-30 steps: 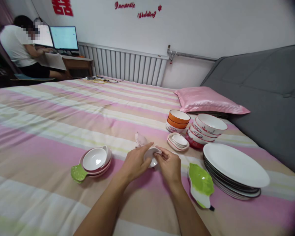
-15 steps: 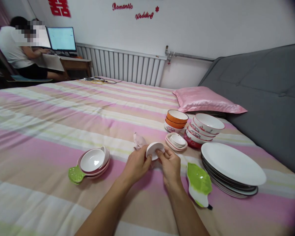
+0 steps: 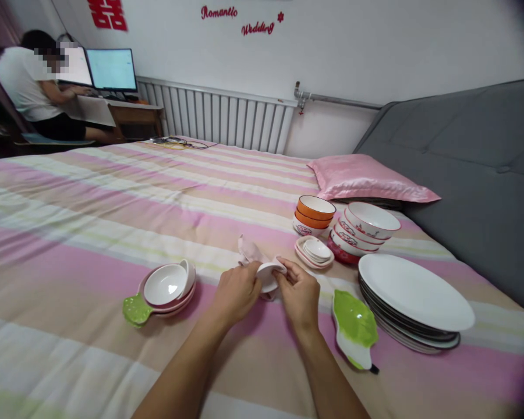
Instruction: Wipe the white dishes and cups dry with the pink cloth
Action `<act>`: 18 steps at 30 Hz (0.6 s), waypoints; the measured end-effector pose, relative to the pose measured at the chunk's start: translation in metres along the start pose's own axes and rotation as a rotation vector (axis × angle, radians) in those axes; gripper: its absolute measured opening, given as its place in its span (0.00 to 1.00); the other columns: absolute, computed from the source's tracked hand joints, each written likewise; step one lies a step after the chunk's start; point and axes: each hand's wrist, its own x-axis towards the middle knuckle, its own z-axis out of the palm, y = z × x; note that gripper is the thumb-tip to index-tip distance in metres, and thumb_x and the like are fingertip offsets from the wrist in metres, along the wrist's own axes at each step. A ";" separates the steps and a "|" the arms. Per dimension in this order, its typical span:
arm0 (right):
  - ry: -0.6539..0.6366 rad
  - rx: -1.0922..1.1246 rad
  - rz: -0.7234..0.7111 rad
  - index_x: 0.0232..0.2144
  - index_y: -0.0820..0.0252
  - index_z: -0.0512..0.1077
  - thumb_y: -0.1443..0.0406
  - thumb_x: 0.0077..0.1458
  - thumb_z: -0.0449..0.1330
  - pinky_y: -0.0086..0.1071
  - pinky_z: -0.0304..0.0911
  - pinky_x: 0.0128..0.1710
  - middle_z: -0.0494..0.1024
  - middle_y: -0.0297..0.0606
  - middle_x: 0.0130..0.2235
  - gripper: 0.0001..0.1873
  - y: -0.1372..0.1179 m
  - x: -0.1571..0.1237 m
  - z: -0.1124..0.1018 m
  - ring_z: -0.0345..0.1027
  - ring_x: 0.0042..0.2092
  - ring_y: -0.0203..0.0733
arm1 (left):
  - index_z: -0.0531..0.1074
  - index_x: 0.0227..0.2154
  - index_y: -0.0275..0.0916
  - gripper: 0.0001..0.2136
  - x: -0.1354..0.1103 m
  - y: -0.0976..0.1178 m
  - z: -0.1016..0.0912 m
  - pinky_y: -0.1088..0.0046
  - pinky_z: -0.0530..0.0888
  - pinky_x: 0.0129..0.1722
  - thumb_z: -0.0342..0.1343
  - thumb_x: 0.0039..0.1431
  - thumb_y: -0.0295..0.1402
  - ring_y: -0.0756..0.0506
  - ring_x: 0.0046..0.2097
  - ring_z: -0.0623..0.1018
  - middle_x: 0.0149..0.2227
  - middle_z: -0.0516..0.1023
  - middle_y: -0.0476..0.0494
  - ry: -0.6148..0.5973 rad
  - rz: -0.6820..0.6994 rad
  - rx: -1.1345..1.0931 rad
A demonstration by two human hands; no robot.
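Pink cloth point(image 3: 248, 251) partly hidden behind white dish point(image 3: 267, 279)

This is a bedroom in a home: a striped bed point(image 3: 126, 198) fills most of the view, with a pink pillow point(image 3: 369, 176) and grey headboard point(image 3: 471, 139). Red letters point(image 3: 256, 28) reading "Romantic Wedding" hang above a radiator point(image 3: 218, 113); a person point(image 3: 20, 81) sits at a desk point(image 3: 133, 116) with 2 monitors point(image 3: 110, 70).

I am facing a white wall point(image 3: 353, 46) that is bearing red lettering point(image 3: 257, 28). Below, a slatted radiator point(image 3: 218, 113) is running along it, a pipe point(image 3: 338, 99) leading off rightward. A grey padded headboard point(image 3: 471, 134) is rising on my right; a striped bed point(image 3: 91, 203) is spreading before me. Far left, monitors point(image 3: 111, 70) are glowing on a desk point(image 3: 135, 109).
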 end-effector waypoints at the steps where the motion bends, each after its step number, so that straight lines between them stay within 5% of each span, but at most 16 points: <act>1: -0.005 -0.032 -0.019 0.40 0.61 0.76 0.64 0.43 0.62 0.38 0.67 0.45 0.80 0.43 0.40 0.18 0.000 -0.001 0.000 0.75 0.41 0.47 | 0.68 0.41 0.40 0.13 0.000 0.000 -0.001 0.70 0.65 0.34 0.42 0.56 0.27 0.41 0.37 0.77 0.34 0.78 0.40 -0.013 0.001 0.034; 10: -0.087 -0.254 -0.166 0.38 0.55 0.77 0.66 0.46 0.59 0.37 0.67 0.43 0.80 0.38 0.38 0.14 -0.005 -0.004 -0.001 0.74 0.38 0.46 | 0.70 0.36 0.38 0.11 -0.001 -0.003 -0.001 0.68 0.65 0.33 0.43 0.54 0.27 0.38 0.35 0.77 0.32 0.78 0.38 -0.029 0.034 0.165; 18: 0.041 0.235 0.173 0.37 0.64 0.74 0.63 0.37 0.66 0.34 0.69 0.38 0.80 0.45 0.38 0.21 0.002 0.004 -0.002 0.75 0.38 0.45 | 0.68 0.46 0.42 0.16 0.001 0.001 0.003 0.73 0.63 0.30 0.48 0.55 0.39 0.43 0.33 0.75 0.31 0.78 0.45 0.101 0.016 -0.223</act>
